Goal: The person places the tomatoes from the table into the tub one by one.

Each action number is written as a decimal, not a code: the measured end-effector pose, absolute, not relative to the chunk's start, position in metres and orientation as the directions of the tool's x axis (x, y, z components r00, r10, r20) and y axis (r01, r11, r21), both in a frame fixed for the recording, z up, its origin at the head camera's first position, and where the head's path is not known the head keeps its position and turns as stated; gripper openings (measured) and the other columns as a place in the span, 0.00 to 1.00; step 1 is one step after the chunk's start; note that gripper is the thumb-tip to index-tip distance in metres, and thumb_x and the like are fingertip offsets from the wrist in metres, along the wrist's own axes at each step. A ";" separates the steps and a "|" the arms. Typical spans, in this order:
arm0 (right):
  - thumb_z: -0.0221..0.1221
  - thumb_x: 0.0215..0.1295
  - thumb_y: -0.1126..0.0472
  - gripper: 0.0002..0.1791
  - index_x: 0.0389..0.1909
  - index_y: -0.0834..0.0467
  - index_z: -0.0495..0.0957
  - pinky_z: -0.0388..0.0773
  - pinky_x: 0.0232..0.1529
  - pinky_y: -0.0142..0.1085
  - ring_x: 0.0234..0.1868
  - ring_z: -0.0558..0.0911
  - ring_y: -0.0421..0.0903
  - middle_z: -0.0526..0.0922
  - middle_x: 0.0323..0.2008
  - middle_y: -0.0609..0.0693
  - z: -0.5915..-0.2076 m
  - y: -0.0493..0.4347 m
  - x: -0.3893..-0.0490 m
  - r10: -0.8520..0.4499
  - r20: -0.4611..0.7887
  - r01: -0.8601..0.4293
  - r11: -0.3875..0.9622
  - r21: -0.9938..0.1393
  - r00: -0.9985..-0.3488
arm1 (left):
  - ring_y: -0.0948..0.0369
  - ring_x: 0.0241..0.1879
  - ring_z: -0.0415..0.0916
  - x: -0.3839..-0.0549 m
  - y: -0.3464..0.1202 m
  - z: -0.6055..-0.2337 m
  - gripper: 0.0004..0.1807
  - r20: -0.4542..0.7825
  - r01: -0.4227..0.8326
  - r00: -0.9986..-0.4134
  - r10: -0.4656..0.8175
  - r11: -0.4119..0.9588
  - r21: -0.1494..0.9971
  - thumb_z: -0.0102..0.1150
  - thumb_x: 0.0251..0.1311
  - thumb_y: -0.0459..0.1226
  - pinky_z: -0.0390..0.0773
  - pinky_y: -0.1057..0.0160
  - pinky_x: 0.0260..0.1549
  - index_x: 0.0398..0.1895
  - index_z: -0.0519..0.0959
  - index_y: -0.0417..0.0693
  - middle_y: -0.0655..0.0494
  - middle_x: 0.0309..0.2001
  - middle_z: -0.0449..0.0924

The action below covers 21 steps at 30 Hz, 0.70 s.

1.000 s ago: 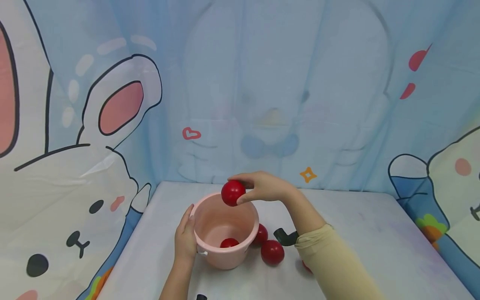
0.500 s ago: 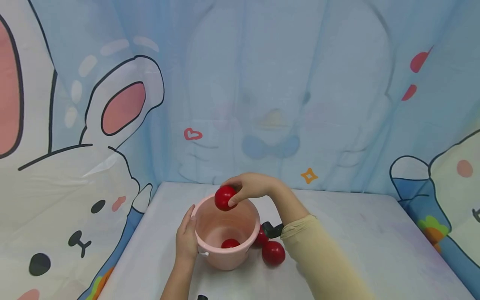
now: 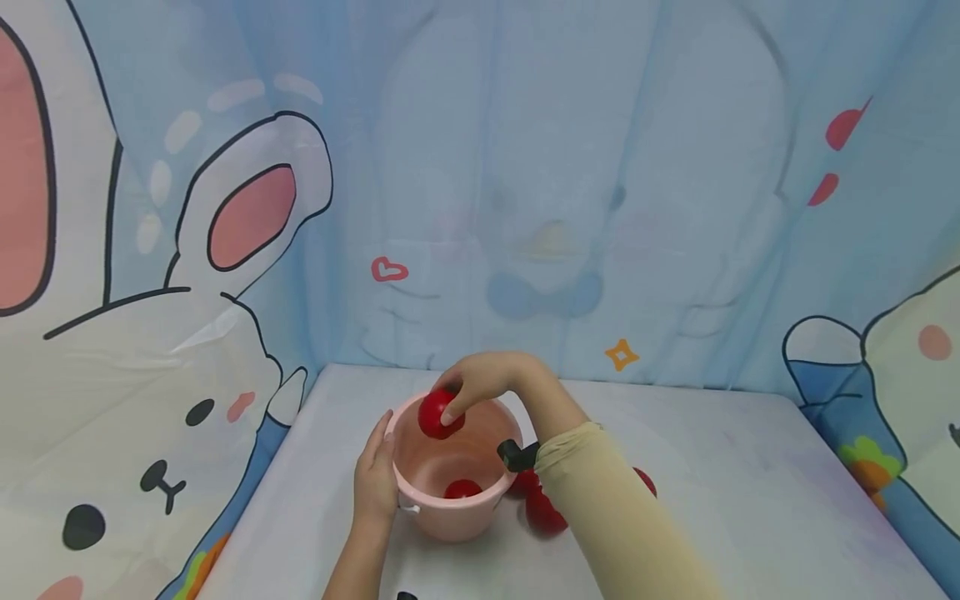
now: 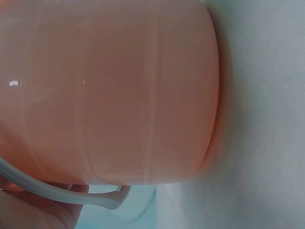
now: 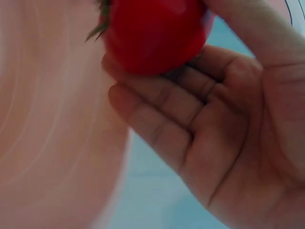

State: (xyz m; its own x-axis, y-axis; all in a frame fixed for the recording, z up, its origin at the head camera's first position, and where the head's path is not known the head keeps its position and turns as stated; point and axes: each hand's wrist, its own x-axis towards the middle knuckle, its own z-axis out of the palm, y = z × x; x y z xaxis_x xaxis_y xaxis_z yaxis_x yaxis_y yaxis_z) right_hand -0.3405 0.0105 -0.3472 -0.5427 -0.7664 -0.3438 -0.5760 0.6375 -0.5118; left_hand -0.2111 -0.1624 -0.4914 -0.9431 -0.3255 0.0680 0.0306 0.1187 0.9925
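Note:
My right hand (image 3: 483, 379) pinches a red tomato (image 3: 438, 415) between thumb and fingers, inside the far rim of a pink bucket (image 3: 453, 521). In the right wrist view, the tomato (image 5: 155, 36) has a green leafy stem, and two fingers lie stretched out below it. Another tomato (image 3: 462, 489) rests on the bucket's floor. My left hand (image 3: 375, 483) holds the bucket by its left side, at the rim. The left wrist view has the bucket's wall (image 4: 114, 95) standing on the table, with a pale handle (image 4: 62, 193) crossing in front of my fingers.
To the right of the bucket, two tomatoes lie on the white table (image 3: 720, 467), the nearer tomato (image 3: 543, 514) partly behind my right sleeve (image 3: 615, 508). One more tomato (image 3: 645, 479) peeks out beyond the sleeve. A printed blue curtain (image 3: 555, 167) hangs behind the table.
My right hand has moved left and down with the tomato, from above the bucket's rim into its opening. The left hand still holds the bucket in place.

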 end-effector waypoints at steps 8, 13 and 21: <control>0.67 0.57 0.41 0.27 0.58 0.44 0.79 0.82 0.50 0.39 0.50 0.78 0.40 0.81 0.45 0.37 -0.354 -0.007 -0.340 -0.711 -0.407 -0.590 0.703 -0.397 -0.573 | 0.52 0.75 0.58 -0.211 -0.162 -0.492 0.27 0.053 0.021 -0.943 -0.328 0.102 0.995 0.44 0.72 0.57 0.73 0.45 0.63 0.73 0.61 0.73 0.64 0.74 0.63; 0.71 0.51 0.42 0.30 0.57 0.42 0.80 0.83 0.50 0.43 0.53 0.76 0.43 0.81 0.46 0.39 -0.366 -0.013 -0.338 -0.655 -0.446 -0.508 0.755 -0.415 -0.610 | 0.50 0.75 0.58 -0.209 -0.162 -0.492 0.28 0.060 0.026 -0.943 -0.327 0.107 0.994 0.44 0.72 0.56 0.72 0.44 0.63 0.73 0.62 0.72 0.62 0.74 0.62; 0.77 0.44 0.49 0.29 0.51 0.43 0.79 0.83 0.50 0.49 0.52 0.75 0.47 0.80 0.43 0.42 -0.379 -0.017 -0.334 -0.597 -0.488 -0.406 0.798 -0.446 -0.637 | 0.50 0.75 0.57 -0.211 -0.163 -0.492 0.27 0.059 0.025 -0.944 -0.324 0.107 0.994 0.43 0.72 0.56 0.72 0.45 0.63 0.73 0.61 0.73 0.62 0.75 0.61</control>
State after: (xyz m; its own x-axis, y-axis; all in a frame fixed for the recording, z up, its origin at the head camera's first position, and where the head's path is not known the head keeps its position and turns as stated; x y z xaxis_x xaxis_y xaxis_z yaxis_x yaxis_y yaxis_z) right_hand -0.3338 -0.0167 -0.3790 -0.6369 -0.5967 -0.4882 -0.4059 0.7979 -0.4456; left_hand -0.2106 -0.1632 -0.4915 -0.9443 -0.3237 0.0587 0.0253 0.1066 0.9940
